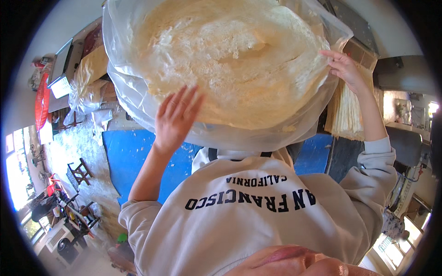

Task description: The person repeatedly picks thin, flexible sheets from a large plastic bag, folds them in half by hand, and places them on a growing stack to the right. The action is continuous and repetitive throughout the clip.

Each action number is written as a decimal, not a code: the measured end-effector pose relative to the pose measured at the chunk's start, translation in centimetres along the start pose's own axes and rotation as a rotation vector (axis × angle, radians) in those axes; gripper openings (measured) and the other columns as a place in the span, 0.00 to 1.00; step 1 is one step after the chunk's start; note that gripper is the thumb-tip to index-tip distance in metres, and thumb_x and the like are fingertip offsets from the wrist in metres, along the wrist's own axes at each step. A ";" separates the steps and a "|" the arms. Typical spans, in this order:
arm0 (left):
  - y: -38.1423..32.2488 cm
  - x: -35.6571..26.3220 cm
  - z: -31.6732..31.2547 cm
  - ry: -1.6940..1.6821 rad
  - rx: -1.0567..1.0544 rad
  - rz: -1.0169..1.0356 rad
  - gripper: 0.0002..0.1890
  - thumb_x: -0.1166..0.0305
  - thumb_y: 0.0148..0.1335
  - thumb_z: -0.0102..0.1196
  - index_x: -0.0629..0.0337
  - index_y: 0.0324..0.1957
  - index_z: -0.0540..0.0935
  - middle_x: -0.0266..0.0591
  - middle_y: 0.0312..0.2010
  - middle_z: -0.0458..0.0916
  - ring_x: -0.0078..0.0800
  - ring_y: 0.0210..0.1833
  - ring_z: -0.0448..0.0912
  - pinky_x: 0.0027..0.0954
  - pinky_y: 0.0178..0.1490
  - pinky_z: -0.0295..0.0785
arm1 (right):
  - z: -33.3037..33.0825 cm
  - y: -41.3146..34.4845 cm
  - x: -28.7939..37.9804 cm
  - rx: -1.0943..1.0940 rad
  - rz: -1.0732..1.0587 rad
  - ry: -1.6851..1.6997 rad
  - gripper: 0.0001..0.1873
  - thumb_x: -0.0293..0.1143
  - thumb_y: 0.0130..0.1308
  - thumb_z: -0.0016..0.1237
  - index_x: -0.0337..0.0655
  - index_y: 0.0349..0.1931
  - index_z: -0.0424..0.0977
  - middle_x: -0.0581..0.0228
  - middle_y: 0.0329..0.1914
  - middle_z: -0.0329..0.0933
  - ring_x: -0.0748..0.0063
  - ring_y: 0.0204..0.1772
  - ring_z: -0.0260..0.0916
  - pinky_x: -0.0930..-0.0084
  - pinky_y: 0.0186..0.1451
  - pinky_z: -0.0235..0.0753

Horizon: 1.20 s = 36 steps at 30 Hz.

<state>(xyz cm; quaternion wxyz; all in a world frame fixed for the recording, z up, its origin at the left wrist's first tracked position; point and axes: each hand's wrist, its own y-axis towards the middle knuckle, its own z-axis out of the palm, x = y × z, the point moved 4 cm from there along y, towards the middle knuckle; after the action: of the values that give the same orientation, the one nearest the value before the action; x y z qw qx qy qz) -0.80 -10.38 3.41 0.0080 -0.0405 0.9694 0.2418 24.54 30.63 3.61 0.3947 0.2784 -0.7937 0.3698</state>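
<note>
A large clear plastic bag (234,139) lies open before me, around a broad pale-yellow mass (221,76) with a flaky, cracked surface. What the mass is made of I cannot tell. My left hand (178,114), slightly blurred, is over the bag's near left side with fingers spread and nothing in them. At the right side, my right hand (343,69) has the bag's edge between its curled fingers and thumb, the index finger pointing inward over the mass. The bag's far side runs out of the picture.
Blue sheeting (138,162) with pale crumbs covers the floor below. A stack of pale layered strips (347,110) hangs to the right. On the left are a digital scale (61,87), crumpled clear plastic (86,98) and a small dark stool (80,174).
</note>
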 end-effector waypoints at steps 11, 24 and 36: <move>-2.4 8.1 2.1 -0.802 0.319 -0.484 0.12 0.81 0.58 0.60 0.59 0.44 0.87 0.39 0.45 0.87 0.28 0.51 0.83 0.25 0.46 0.77 | -1.5 2.5 1.9 -0.101 -0.590 -0.668 0.13 0.24 0.70 0.47 0.40 0.54 0.74 0.75 0.46 0.71 0.84 0.54 0.66 0.82 0.56 0.66; 1.5 9.4 3.2 0.035 0.168 -0.490 0.17 0.63 0.64 0.61 0.50 0.55 0.79 0.33 0.46 0.80 0.33 0.44 0.77 0.39 0.49 0.71 | 5.4 7.8 3.8 -0.479 -0.203 -1.189 0.20 0.46 0.68 0.51 0.51 0.57 0.71 0.64 0.61 0.73 0.56 0.63 0.70 0.58 0.62 0.68; 1.8 7.2 3.2 0.217 0.428 0.110 0.23 0.70 0.55 0.56 0.55 0.56 0.79 0.35 0.62 0.76 0.33 0.65 0.74 0.37 0.68 0.65 | 15.4 5.3 2.4 -0.277 -0.199 -1.106 0.43 0.58 0.71 0.42 0.43 0.76 0.46 0.56 0.81 0.45 0.59 0.83 0.36 0.59 0.82 0.38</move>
<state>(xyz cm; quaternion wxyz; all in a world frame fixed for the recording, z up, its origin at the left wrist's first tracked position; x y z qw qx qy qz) -8.18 -7.85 1.14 -0.1007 -0.0105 0.9945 0.0252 12.87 20.86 -2.73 -0.0132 0.4495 -0.8929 0.0231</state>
